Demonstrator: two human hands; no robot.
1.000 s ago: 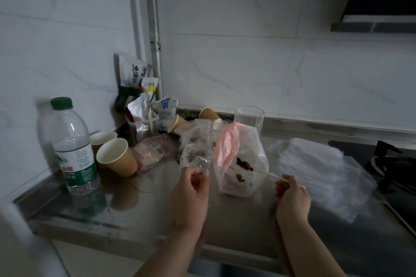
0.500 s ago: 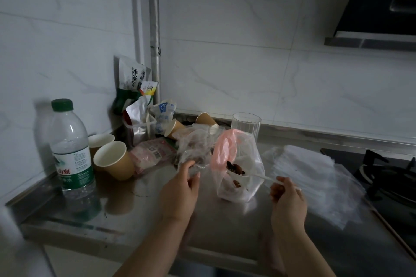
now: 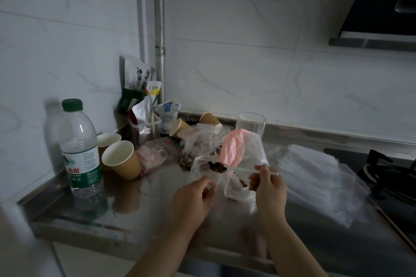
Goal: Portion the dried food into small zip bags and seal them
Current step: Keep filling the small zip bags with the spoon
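I see a dim, underexposed frame. The water bottle (image 3: pixel 79 146) casts a soft shadow toward 10 o'clock on the wall (image 3: pixel 225 29). The steel counter (image 3: pixel 157 216) carries faint reflections. Wide-angle distortion bends edges; corners at 7 o'clock blur.

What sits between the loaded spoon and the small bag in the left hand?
Nothing visible. The spoon, held by the right hand, carries dried food right above the small zip bag that the left hand pinches; whether its mouth gapes is unclear.
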